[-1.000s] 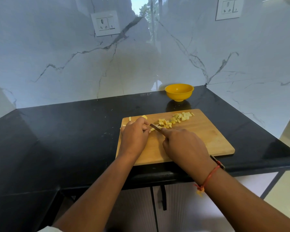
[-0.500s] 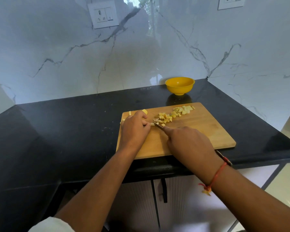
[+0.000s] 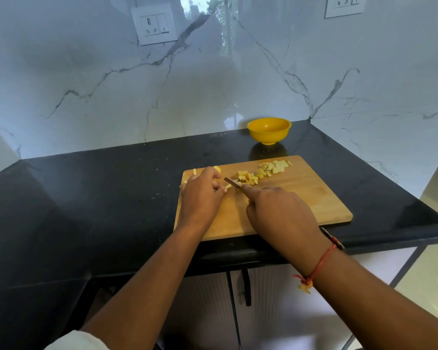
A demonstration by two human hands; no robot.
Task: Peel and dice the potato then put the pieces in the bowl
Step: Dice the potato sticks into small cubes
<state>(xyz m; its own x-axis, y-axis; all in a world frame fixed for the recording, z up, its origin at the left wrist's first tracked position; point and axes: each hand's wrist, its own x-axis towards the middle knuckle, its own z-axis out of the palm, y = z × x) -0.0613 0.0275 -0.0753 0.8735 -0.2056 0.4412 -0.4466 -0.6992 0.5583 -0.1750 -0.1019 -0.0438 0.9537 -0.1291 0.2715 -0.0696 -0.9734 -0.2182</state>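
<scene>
Nearest, the right hand [image 3: 281, 213] grips a knife [image 3: 233, 183], index finger laid along its back. Just left of it, the left hand [image 3: 202, 195] curls over the uncut potato [image 3: 217, 169], mostly hidden beneath the fingers. Beyond the blade lie diced pieces [image 3: 248, 178] on the cutting board [image 3: 314, 198]; farther off stands the yellow bowl [image 3: 269, 130].

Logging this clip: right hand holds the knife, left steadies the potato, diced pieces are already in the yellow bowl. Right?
No: the head view shows the diced pieces on the cutting board, not in the yellow bowl; rest holds.
</scene>
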